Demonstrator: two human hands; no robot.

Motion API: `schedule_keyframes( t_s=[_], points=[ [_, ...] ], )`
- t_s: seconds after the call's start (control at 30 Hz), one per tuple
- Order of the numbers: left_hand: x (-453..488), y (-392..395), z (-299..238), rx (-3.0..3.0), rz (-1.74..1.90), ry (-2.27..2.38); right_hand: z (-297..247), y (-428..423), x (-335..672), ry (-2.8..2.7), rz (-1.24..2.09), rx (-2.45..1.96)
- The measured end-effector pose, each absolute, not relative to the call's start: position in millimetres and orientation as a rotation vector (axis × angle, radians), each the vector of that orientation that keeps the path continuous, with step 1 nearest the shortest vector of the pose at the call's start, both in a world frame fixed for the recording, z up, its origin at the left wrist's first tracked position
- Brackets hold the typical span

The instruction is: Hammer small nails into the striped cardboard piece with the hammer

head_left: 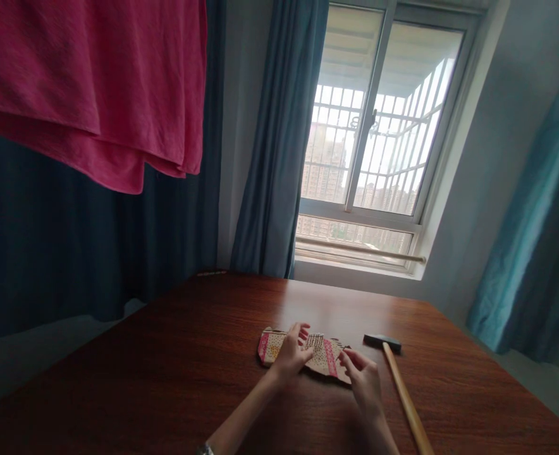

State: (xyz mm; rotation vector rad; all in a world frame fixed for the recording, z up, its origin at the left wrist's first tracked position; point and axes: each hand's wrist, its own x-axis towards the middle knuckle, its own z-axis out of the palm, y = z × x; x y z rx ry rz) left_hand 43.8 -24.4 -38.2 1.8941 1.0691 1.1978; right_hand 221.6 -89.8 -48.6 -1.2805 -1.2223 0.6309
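Note:
A torn-edged piece of patterned cardboard point(327, 361), with pink bands and dots, lies flat on the brown table point(165, 366). Several thin dark spikes point(314, 340), which look like nails, stand in a row near its far edge. My left hand point(293, 351) is over the cardboard's left-middle part, fingers apart, with nothing visible in it. At the right end of the cardboard, my right hand point(361, 371) has its thumb and fingertips pinched together; what is between them is too small to make out. A hammer point(403, 385) with a dark head and wooden handle lies to its right.
A pink cloth point(118, 82) hangs at the upper left in front of dark blue curtains point(272, 139). Beyond the table's far edge is a barred window point(369, 158). A small thin object point(212, 273) lies at the table's far left corner.

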Motion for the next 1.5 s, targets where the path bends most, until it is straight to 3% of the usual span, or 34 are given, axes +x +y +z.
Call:
schedule_keyframes(
  t_s=[0.37,1.5],
  points=[
    [60.4,23.9,-47.0,2.003,0.884,0.796,-54.9,-27.6,220.2,-1.494,0.553,-1.344],
    [87.7,39.5,-72.0,1.900,1.146,0.794,-95.0,-9.8,228.8,-1.771,0.242,-1.360]
  ],
)
